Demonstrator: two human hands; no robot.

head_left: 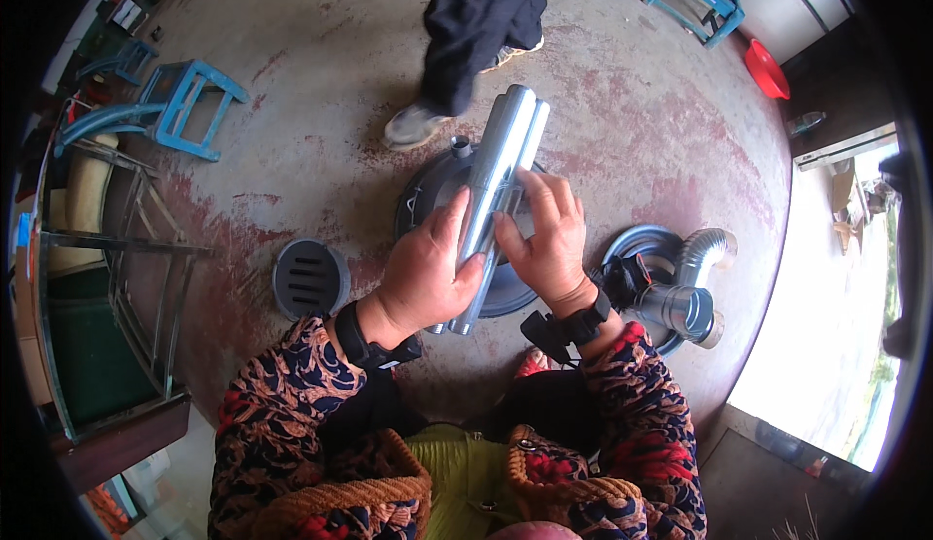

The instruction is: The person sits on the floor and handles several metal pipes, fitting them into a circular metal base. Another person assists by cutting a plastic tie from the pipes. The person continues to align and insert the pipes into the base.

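Several shiny metal tubes (503, 146) are bundled between my two hands, tilted with their far ends up and to the right. My left hand (434, 276) wraps the bundle from the left, thumb along the near part. From the right, my right hand (546, 234) presses fingers and thumb against the tubes. Beneath them on the floor lies a large dark round metal piece (408, 200) with a short pipe stub (461, 146) at its far side. The tubes and my hands hide much of it.
A grey slotted round part (311, 278) lies at left. At right, a bent silver duct elbow (702, 253) and a short duct (675, 312) rest over a dark ring. Ahead, a person's legs (476, 34) stand close. Blue stools (199, 107), a metal frame (121, 248) and a red basin (766, 69) lie around.
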